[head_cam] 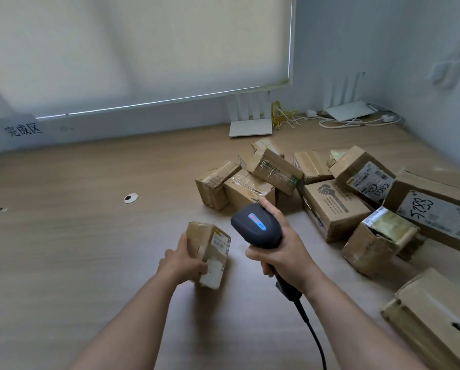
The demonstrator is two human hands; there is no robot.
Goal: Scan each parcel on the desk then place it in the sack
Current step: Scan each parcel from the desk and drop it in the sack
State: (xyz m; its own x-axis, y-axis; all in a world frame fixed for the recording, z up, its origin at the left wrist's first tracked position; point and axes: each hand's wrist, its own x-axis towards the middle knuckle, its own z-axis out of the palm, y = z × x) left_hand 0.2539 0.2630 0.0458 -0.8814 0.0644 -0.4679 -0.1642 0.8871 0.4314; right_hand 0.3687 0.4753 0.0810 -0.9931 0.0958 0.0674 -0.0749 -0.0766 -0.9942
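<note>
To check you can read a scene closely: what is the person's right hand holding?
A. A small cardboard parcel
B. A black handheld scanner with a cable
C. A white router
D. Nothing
B: the right hand grips the handle of the black scanner, while the left hand holds the small parcel on the desk.

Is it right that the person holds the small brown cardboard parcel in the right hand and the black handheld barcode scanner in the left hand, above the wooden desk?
Not quite: the hands are swapped. In the head view, the left hand grips the small brown cardboard parcel, and the right hand holds the black handheld barcode scanner. Both are above the wooden desk, as you said.
</note>
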